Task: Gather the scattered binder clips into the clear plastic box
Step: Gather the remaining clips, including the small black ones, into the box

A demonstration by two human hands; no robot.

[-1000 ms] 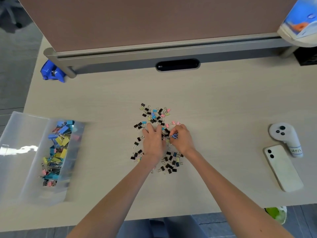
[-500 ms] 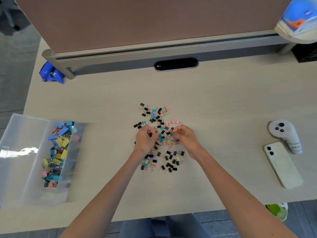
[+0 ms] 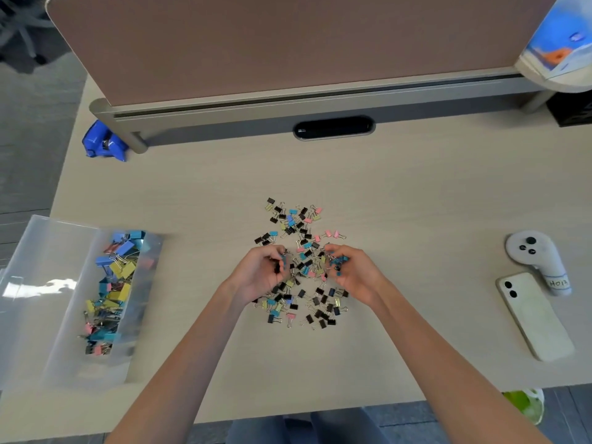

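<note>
A heap of small binder clips (image 3: 299,225), black, blue, pink and yellow, lies scattered mid-desk. My left hand (image 3: 261,274) sits at the heap's left side, palm turned up, fingers curled round a few clips. My right hand (image 3: 354,272) is at the heap's right side, its fingers curled round blue and black clips. The clear plastic box (image 3: 57,315) stands open at the desk's left edge, with several larger coloured clips inside; its lid lies open to the left.
A white phone (image 3: 533,315) and a grey controller (image 3: 533,254) lie at the right of the desk. A blue stapler-like object (image 3: 104,145) sits at the back left. A brown partition (image 3: 288,46) with a rail runs along the back.
Both hands have drawn apart and turned palm-up at the sides of the heap, each now holding clips. More of the heap's middle shows.
</note>
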